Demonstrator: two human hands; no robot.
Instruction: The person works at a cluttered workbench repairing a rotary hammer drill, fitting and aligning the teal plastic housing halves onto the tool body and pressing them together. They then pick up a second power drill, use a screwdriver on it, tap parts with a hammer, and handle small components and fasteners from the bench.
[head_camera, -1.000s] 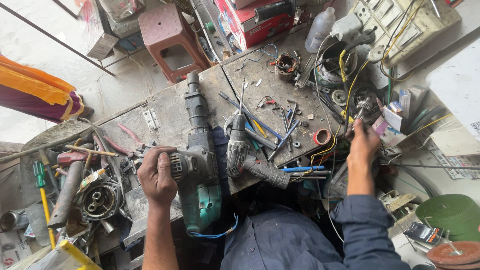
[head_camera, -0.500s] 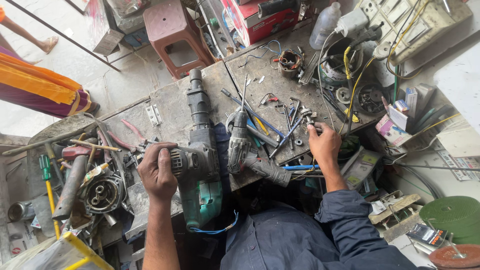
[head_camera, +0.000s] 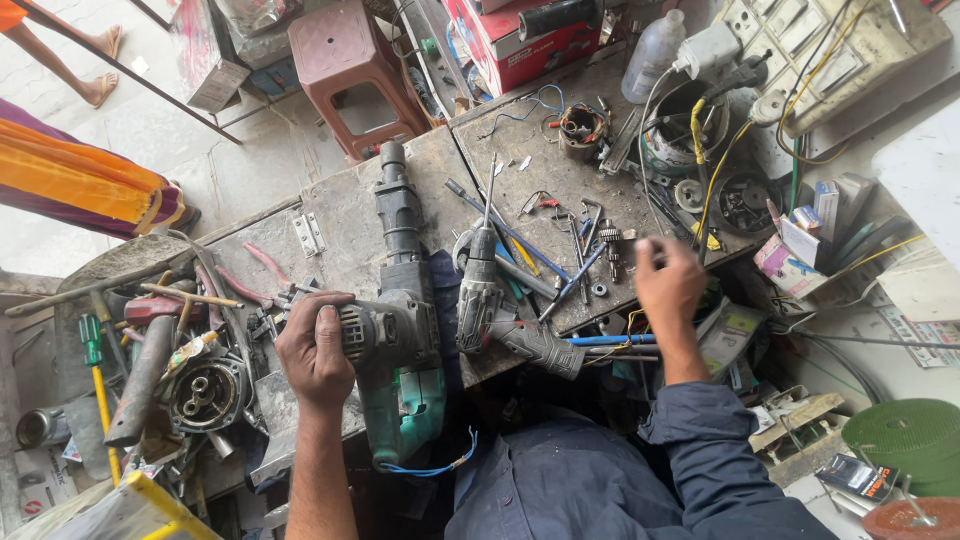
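My left hand (head_camera: 315, 350) grips the side of a large grey and green hammer drill (head_camera: 400, 330) that lies lengthwise on the worn workbench (head_camera: 345, 235), chuck pointing away from me. A smaller grey drill (head_camera: 480, 295) with a black handle lies just right of it. My right hand (head_camera: 668, 285) hovers at the bench's right edge with its fingers curled, close to a small metal gear (head_camera: 610, 240) and loose screwdrivers (head_camera: 515, 240). Whether those fingers hold anything is hidden.
A reddish plastic stool (head_camera: 350, 70), a red box (head_camera: 530, 45) and a white bottle (head_camera: 655, 55) stand beyond the bench. A switchboard (head_camera: 840, 50) with wires is at top right. Hammers, motor parts (head_camera: 205, 390) and scrap crowd the left. Another person's feet (head_camera: 100, 60) show at top left.
My right hand has drawn back from the cluttered parts at the far right toward the bench's right edge. My left hand has stayed on the hammer drill.
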